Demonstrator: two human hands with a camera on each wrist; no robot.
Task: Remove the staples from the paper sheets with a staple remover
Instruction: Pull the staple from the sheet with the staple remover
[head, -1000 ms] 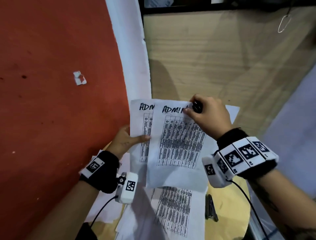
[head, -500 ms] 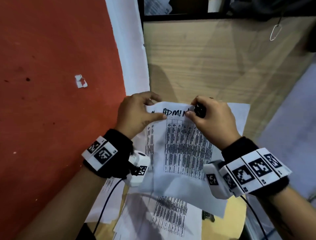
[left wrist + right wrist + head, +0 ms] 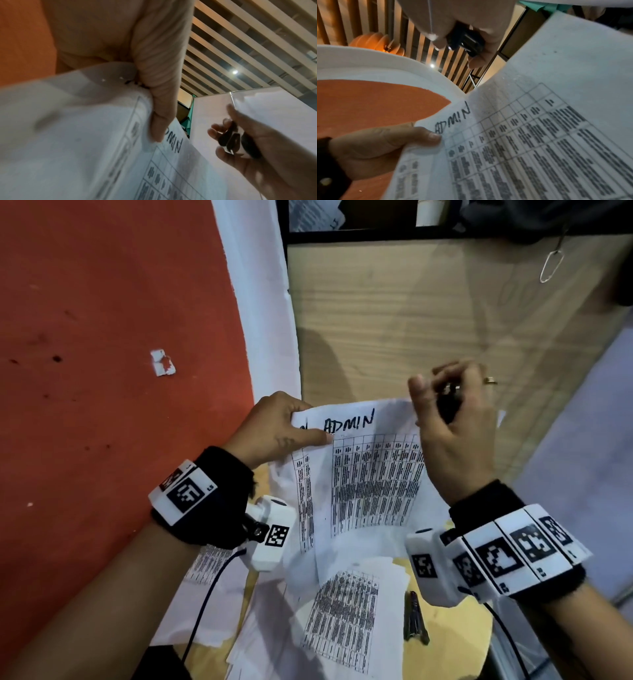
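My left hand (image 3: 284,428) pinches the top left corner of printed paper sheets (image 3: 370,481) headed "ADMIN", thumb on the front, and holds them up off the table. In the left wrist view the thumb (image 3: 159,94) presses the sheets (image 3: 85,135); small dark staple marks show by it. My right hand (image 3: 452,422) grips a black staple remover (image 3: 448,402) just off the sheets' top right corner. The right wrist view shows the staple remover (image 3: 465,40) in curled fingers above the sheets (image 3: 539,121), apart from the paper, and the left hand (image 3: 385,146).
More printed sheets (image 3: 346,611) lie on the yellow table (image 3: 455,635) below, next to a dark metal tool (image 3: 414,618). A red wall (image 3: 113,371) stands at the left, a wooden panel (image 3: 428,320) behind, with a wire hook (image 3: 551,265) hanging on it.
My left hand went from the sheets' left edge up to their top left corner. My right hand with the staple remover lifted off the top edge and drew to the right.
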